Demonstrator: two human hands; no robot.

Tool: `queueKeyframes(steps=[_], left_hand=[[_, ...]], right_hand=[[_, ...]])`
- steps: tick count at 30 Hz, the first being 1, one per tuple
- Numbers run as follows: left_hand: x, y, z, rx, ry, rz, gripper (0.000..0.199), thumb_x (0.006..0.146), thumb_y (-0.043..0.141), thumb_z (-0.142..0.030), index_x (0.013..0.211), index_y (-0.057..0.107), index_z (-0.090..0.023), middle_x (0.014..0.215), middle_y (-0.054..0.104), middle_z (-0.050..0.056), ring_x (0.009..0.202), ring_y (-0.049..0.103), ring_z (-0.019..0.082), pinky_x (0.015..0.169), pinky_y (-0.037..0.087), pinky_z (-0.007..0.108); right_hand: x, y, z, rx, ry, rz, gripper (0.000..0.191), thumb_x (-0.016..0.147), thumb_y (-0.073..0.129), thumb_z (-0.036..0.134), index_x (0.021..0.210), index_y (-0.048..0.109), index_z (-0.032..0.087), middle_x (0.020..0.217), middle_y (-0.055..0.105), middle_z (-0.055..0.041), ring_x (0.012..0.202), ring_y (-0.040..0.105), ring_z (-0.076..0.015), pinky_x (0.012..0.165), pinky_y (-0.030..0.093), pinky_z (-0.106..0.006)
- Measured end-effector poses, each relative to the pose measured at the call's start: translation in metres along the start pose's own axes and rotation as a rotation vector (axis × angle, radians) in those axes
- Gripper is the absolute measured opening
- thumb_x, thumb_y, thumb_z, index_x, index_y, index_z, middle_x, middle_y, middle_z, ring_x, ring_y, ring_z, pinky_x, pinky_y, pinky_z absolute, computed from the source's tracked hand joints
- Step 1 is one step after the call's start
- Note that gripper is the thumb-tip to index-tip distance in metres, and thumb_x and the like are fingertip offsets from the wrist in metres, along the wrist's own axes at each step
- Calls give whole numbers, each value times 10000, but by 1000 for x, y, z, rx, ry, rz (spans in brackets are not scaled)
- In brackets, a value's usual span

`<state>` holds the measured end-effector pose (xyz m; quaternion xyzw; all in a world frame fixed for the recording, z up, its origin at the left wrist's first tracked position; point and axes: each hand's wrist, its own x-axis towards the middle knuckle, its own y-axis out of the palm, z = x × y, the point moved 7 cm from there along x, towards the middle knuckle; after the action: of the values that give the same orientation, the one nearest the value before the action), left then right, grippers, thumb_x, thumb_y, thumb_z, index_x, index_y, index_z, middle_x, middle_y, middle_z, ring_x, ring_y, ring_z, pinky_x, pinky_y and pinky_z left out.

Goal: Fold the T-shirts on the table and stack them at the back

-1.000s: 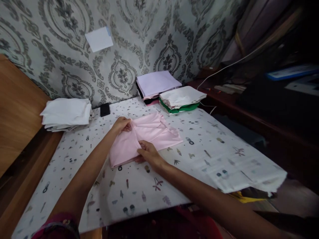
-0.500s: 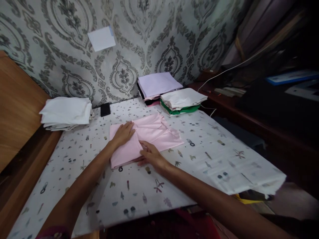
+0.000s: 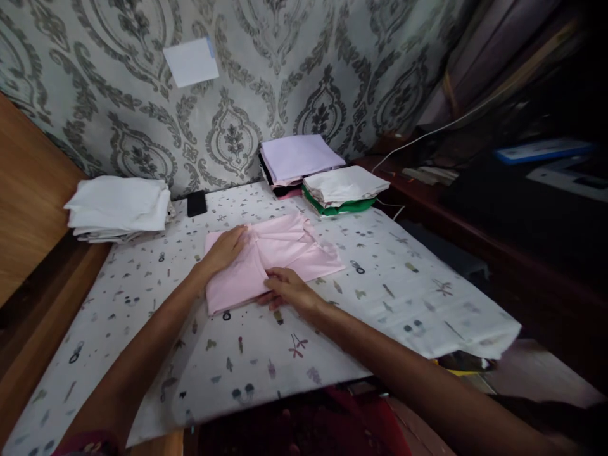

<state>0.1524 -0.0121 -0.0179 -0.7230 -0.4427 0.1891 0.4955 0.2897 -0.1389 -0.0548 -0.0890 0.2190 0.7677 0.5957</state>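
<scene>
Resting my left hand [image 3: 227, 246], fingers flat, on the pink cloth [image 3: 232, 282] mid-frame, I pinch its near edge with my right hand [image 3: 292, 290]; its left part is folded over, its right part rumpled.

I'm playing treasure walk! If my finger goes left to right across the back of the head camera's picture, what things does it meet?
White cloth pile → flat black rectangle → lilac-topped cloth pile → flat, blue-edged thing.

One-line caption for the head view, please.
Left hand and right hand on folded pink cloth, with white cloth stack to the left.
</scene>
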Motion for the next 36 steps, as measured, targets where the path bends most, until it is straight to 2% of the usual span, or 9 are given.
queueKeyframes(steps=[2,6,12,14,19,25,29,33,36], left_hand=[[-16,-7,-3,-24,-12,-33,514,985,338,-403,1420,484,-171,1515,501,120,1398,452,241,1193,307,430],[-57,-10,-10,-69,-51,-85,513,990,339,-433,1404,515,-186,1504,515,123,1409,449,259,1199,312,455],[-99,12,-20,30,-61,-18,529,1004,332,-463,1455,462,-219,1569,435,95,1468,366,243,1239,236,442],[-104,17,-22,60,-39,2,527,1009,321,-453,1463,449,-218,1570,434,90,1480,345,228,1249,212,428],[-108,18,-22,47,-8,-4,512,1013,329,-456,1457,445,-229,1558,452,86,1466,365,229,1238,242,432],[-76,-28,19,-55,-79,-181,399,979,405,-383,1296,559,-195,1330,618,121,1230,566,256,1071,440,418],[-32,-59,76,-9,-309,-261,285,896,489,-264,1127,623,-163,1089,662,112,1059,606,259,972,470,419],[-2,-55,100,-23,-347,-210,254,871,512,-254,1068,644,-163,922,671,58,886,625,212,829,493,336],[4,-45,104,-20,-321,-175,244,884,491,-270,1034,659,-175,835,664,24,786,604,185,734,471,296]], right_hand=[[5,-2,4,-55,-4,-14,84,848,613,208,872,648,135,728,666,-37,649,697,-166,464,515,-198],[22,-6,14,-154,-51,-92,224,836,653,322,684,596,167,545,462,40,519,522,-119,458,520,-236],[41,-2,29,-235,-119,-214,124,805,646,291,791,600,177,565,486,50,523,476,-118,478,446,-234],[40,2,39,-411,-211,-227,54,801,610,214,844,614,181,566,518,51,527,494,-120,507,422,-228],[23,3,51,-930,-406,-292,258,800,548,101,1017,657,190,776,675,-3,697,592,-151,678,434,-262],[30,-7,64,-1078,-396,-401,439,835,550,136,1272,580,166,1040,690,-65,871,637,-188,762,470,-295],[61,27,85,-1230,-567,-280,390,951,436,195,1308,584,138,1361,589,-142,1245,552,-225,1029,432,-349],[96,46,74,-1460,-483,-188,542,1012,368,361,1474,435,84,1619,303,-185,1511,232,-283,1204,207,-480],[110,40,58,-1511,-378,-191,681,1015,315,493,1537,330,57,1641,227,-199,1534,155,-300,1215,147,-512]])
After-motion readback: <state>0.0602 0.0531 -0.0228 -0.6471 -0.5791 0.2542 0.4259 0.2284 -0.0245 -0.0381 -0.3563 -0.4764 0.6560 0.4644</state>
